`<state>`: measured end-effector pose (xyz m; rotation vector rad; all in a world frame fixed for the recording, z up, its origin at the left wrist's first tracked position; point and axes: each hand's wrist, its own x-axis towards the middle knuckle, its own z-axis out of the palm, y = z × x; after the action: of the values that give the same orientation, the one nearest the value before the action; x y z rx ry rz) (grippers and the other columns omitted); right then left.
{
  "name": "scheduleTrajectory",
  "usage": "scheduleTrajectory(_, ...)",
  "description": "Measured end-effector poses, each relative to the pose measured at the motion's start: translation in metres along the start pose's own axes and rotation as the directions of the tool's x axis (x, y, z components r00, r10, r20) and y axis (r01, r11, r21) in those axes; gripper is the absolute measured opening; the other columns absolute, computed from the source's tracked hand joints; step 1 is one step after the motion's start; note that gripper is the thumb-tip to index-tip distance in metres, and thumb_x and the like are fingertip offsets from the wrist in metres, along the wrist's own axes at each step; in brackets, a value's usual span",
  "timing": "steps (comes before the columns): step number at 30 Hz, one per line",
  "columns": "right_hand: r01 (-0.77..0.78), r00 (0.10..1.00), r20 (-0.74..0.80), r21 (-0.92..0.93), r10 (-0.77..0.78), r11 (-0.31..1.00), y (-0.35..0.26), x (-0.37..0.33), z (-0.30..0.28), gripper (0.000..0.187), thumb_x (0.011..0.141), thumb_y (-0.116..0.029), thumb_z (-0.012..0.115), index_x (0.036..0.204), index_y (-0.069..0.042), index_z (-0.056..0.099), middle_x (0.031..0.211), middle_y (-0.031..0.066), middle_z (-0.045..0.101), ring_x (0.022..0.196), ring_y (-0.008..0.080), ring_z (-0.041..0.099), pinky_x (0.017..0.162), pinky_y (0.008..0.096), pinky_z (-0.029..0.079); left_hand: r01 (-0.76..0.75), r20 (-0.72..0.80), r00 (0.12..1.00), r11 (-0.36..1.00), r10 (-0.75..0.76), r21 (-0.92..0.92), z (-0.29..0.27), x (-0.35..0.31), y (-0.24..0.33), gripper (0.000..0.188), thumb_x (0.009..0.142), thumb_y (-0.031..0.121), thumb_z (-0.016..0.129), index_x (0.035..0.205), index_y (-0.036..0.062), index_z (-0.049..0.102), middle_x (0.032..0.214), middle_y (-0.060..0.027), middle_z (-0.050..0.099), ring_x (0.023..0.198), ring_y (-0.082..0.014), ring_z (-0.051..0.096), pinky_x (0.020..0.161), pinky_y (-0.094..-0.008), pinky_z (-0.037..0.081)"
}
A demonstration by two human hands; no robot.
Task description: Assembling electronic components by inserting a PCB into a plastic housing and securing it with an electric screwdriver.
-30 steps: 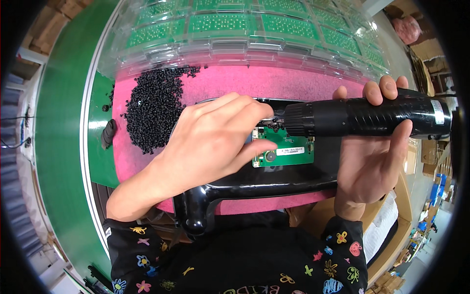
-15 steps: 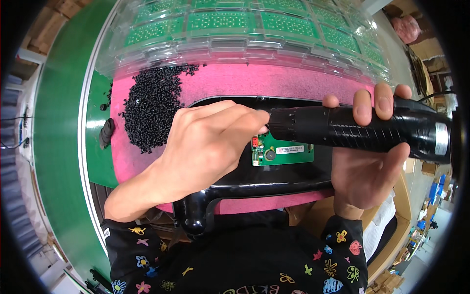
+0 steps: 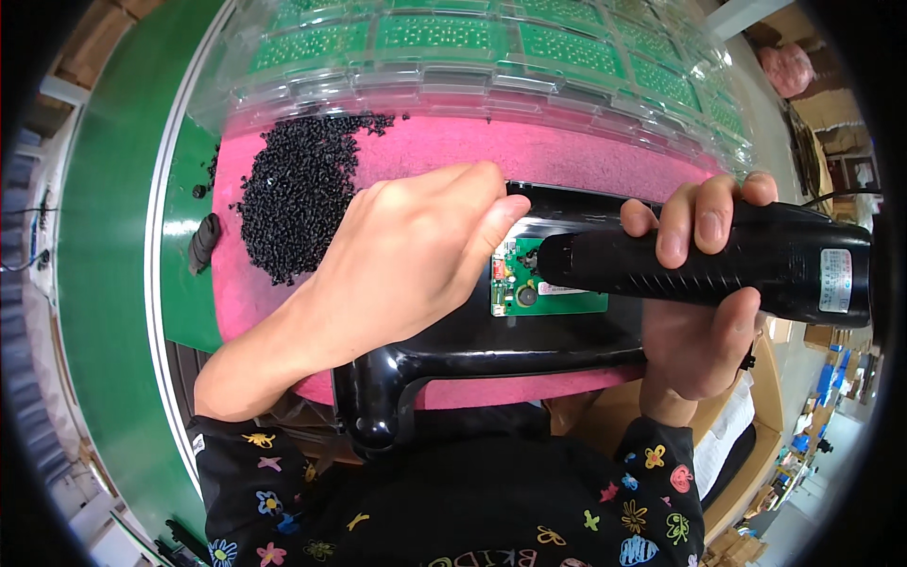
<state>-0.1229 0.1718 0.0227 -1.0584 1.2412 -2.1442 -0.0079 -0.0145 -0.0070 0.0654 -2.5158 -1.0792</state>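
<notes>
A black electric screwdriver point(image 3: 605, 263) with a white label lies across my right hand point(image 3: 688, 345), which is wrapped around its body. Its narrow end points left, over a green circuit board point(image 3: 590, 302) with a white connector and a round dark component. The board sits in a glossy black plastic housing point(image 3: 529, 340) with a thick rounded leg at the near left. Over the housing's far left part, my left hand point(image 3: 406, 260) is closed, thumb against curled fingers, just left of the screwdriver's end. What its fingertips hold, if anything, is hidden.
A heap of small black screws point(image 3: 298, 203) lies on the pink mat point(image 3: 567, 142) at the left. Clear plastic trays of green circuit boards point(image 3: 435, 38) stand behind. A dark crumpled piece point(image 3: 203, 244) rests on the green table point(image 3: 118, 312). At right is a cardboard box point(image 3: 756, 472).
The screwdriver's narrow end has shifted slightly right and nearer me, away from my left fingers. My left hand has risen a little toward the housing's far edge.
</notes>
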Motion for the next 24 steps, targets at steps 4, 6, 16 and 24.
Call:
scheduleTrajectory(4, 0.02, 0.993, 0.118, -0.033, -0.016, 0.999, 0.004, 0.004, -0.002, 0.068, 0.084, -0.033, 0.078, 0.134, -0.014, 0.036, 0.105, 0.0002, 0.047, 0.089, 0.0146, 0.051, 0.093, 0.0432, 0.04, -0.023, 0.054, 0.998, 1.0, 0.022, 0.017, 0.002, -0.002, -0.004, 0.009, 0.091, 0.004, 0.065, 0.088, -0.0027, 0.06, 0.076, -0.016, 0.061, 0.067, -0.0362, 0.061, 0.059, -0.0403, 0.048)
scheduleTrajectory(6, -0.042, 0.987, 0.151, -0.04, 0.048, 0.998, 0.001, 0.01, 0.002, 0.066, 0.078, -0.028, 0.085, 0.127, -0.014, 0.043, 0.098, 0.001, 0.052, 0.082, 0.0159, 0.056, 0.09, 0.0423, 0.044, -0.025, 0.037, 0.999, 1.0, 0.024, 0.011, 0.002, -0.004, -0.008, 0.009, 0.09, 0.005, 0.066, 0.088, -0.0027, 0.061, 0.078, -0.0166, 0.062, 0.068, -0.0368, 0.062, 0.059, -0.0413, 0.049)
scheduleTrajectory(16, -0.121, 0.979, 0.137, -0.202, 0.151, 0.972, 0.004, 0.019, 0.028, 0.069, 0.078, -0.03, 0.082, 0.131, -0.005, 0.044, 0.094, 0.0024, 0.053, 0.081, 0.0152, 0.055, 0.083, 0.038, 0.045, 0.002, 0.18, 0.984, 1.0, -0.004, 0.013, -0.007, -0.009, -0.006, 0.012, 0.09, 0.01, 0.065, 0.09, -0.0018, 0.062, 0.081, -0.0194, 0.064, 0.077, -0.0403, 0.063, 0.065, -0.0461, 0.05)
scheduleTrajectory(24, -0.04, 0.978, 0.202, -0.071, 0.054, 0.997, 0.005, 0.015, 0.008, 0.067, 0.08, -0.026, 0.081, 0.133, -0.012, 0.043, 0.094, -0.001, 0.05, 0.08, 0.0142, 0.052, 0.09, 0.0388, 0.041, -0.012, 0.165, 0.986, 0.998, 0.023, -0.064, -0.005, -0.007, -0.009, 0.018, 0.094, 0.014, 0.062, 0.086, -0.0023, 0.06, 0.075, -0.02, 0.061, 0.074, -0.0415, 0.062, 0.063, -0.0465, 0.048)
